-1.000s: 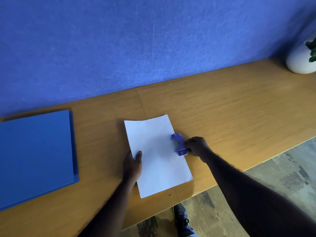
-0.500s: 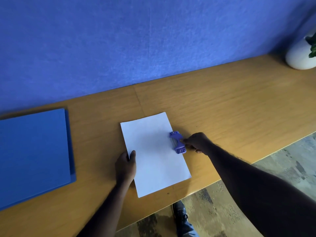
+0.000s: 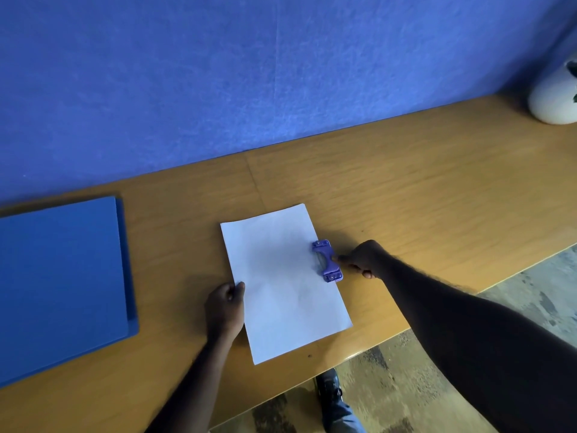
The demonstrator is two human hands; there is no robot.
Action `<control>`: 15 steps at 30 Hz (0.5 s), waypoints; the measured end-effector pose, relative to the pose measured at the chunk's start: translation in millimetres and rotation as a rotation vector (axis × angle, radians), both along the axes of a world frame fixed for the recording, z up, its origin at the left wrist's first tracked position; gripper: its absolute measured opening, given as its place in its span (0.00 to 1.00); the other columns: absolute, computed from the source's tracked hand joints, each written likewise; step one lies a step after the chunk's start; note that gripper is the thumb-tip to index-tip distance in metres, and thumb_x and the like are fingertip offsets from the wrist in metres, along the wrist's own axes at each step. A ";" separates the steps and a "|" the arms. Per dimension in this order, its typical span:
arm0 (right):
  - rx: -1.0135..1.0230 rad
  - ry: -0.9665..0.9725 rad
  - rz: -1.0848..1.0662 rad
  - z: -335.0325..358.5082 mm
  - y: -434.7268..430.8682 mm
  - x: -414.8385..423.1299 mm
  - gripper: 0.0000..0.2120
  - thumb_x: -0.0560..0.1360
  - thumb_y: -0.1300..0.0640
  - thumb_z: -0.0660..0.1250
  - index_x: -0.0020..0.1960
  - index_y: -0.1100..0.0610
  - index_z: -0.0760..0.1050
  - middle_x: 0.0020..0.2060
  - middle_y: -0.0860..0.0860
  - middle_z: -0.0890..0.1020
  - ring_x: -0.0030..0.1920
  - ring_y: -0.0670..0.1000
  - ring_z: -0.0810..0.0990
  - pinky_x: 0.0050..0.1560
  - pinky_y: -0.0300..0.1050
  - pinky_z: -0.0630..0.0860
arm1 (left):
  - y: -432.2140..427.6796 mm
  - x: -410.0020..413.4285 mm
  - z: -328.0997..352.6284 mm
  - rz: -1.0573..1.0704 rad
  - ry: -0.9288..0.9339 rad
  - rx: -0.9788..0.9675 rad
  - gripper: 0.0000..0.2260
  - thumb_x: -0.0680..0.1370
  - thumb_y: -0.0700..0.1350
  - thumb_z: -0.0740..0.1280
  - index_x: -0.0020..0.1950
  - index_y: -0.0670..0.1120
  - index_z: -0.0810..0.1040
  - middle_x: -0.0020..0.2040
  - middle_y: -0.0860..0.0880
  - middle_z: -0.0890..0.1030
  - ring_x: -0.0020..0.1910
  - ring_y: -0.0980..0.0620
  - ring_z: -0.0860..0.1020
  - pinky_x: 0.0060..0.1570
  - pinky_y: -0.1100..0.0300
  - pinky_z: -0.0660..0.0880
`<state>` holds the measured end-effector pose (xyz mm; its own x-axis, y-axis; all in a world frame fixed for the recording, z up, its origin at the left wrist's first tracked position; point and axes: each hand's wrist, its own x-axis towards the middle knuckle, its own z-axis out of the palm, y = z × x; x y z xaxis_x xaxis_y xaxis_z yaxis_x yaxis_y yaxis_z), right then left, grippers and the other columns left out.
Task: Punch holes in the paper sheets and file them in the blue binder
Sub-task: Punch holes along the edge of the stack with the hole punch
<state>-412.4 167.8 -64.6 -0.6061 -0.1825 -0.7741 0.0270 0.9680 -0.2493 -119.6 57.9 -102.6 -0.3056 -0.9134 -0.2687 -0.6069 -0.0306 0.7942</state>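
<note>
A white paper sheet [image 3: 282, 282] lies on the wooden desk [image 3: 406, 195], slightly turned. A small purple hole punch [image 3: 326, 260] sits over the sheet's right long edge. My right hand [image 3: 363, 259] is beside the punch on its right, fingers curled, pinching the punch's outer side. My left hand [image 3: 225, 307] holds the sheet's left edge, thumb on top of the paper. The closed blue binder [image 3: 59, 285] lies flat at the desk's left.
A blue felt partition [image 3: 249, 73] stands along the desk's back. A white round plant pot [image 3: 554, 98] sits at the far right. The desk's front edge runs diagonally at the lower right, with patterned floor and a shoe [image 3: 329, 390] below.
My left hand has slid from on top of the sheet out to its left edge. My right hand has drawn back a little to the punch's outer side.
</note>
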 end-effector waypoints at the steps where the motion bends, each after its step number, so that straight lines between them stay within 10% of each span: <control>1: 0.001 0.002 -0.001 -0.6 0.3 -0.1 0.26 0.62 0.39 0.79 0.40 0.57 0.72 0.30 0.52 0.76 0.31 0.51 0.73 0.33 0.42 0.71 | 0.4 -0.5 0.3 -0.005 -0.007 -0.001 0.23 0.78 0.45 0.66 0.26 0.48 0.59 0.20 0.52 0.61 0.23 0.55 0.60 0.26 0.57 0.57; 15: -0.272 0.243 0.216 11.5 -1.0 14.9 0.13 0.66 0.50 0.78 0.47 0.53 0.81 0.41 0.48 0.82 0.44 0.51 0.82 0.43 0.47 0.80 | 2.8 -6.7 7.7 0.019 -0.062 0.009 0.20 0.79 0.44 0.64 0.27 0.44 0.65 0.24 0.49 0.69 0.25 0.52 0.67 0.27 0.57 0.61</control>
